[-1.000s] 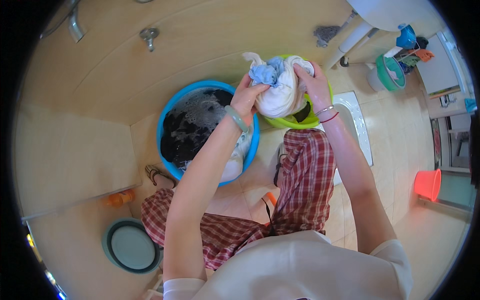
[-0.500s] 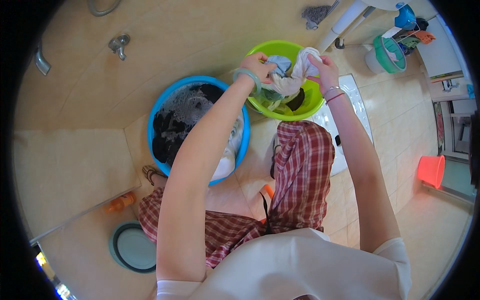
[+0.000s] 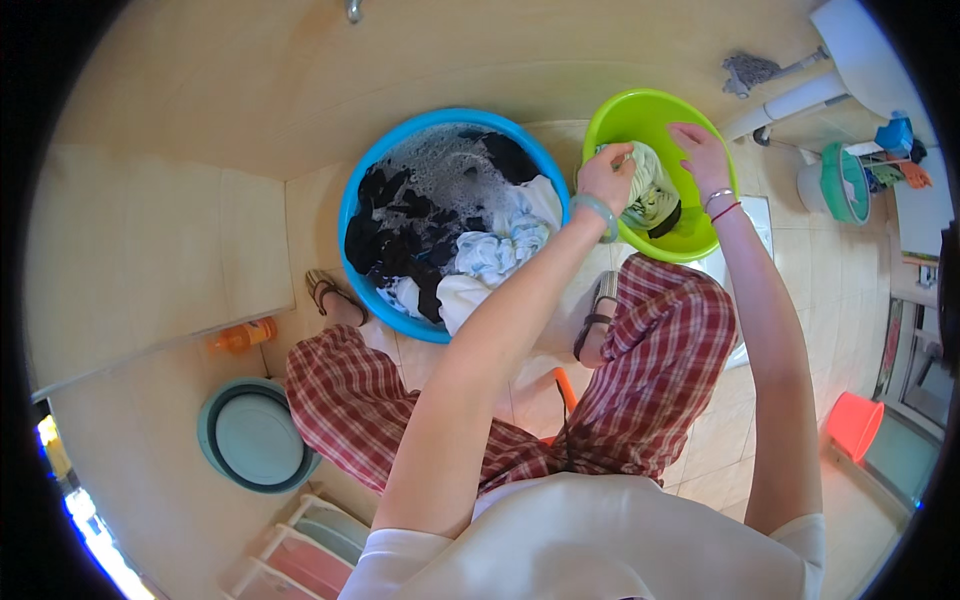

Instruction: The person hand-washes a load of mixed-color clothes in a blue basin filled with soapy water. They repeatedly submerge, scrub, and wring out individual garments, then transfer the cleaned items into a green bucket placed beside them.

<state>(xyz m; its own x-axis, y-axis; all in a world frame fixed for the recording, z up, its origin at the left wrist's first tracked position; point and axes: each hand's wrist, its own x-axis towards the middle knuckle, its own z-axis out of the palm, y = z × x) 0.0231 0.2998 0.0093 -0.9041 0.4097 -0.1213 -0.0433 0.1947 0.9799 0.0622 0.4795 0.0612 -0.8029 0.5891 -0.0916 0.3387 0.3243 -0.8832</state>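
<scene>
My left hand (image 3: 608,178), a pale green bangle at its wrist, reaches over the near-left rim of a lime green basin (image 3: 722,225). Its fingers are curled against the upper edge of a pale green cloth (image 3: 652,185) lying inside. Above the basin's right side, my right hand (image 3: 702,158) is open and holds nothing. A dark patch shows at the cloth's lower end. To the left stands a blue tub (image 3: 352,190) of sudsy water with black clothes (image 3: 400,235), a light blue and white garment (image 3: 500,245) and white cloth (image 3: 462,300), partly behind my left forearm.
An orange bottle (image 3: 246,335) and a grey-green folding basin (image 3: 260,432) are at the left. A red bucket (image 3: 854,425) stands at the right. By the far wall are a grey mop head (image 3: 750,72) and a green-lined bin (image 3: 845,185).
The white and light blue cloths I held up between both hands are out of my grasp. My hands are lower over the lime basin, and the view has shifted left.
</scene>
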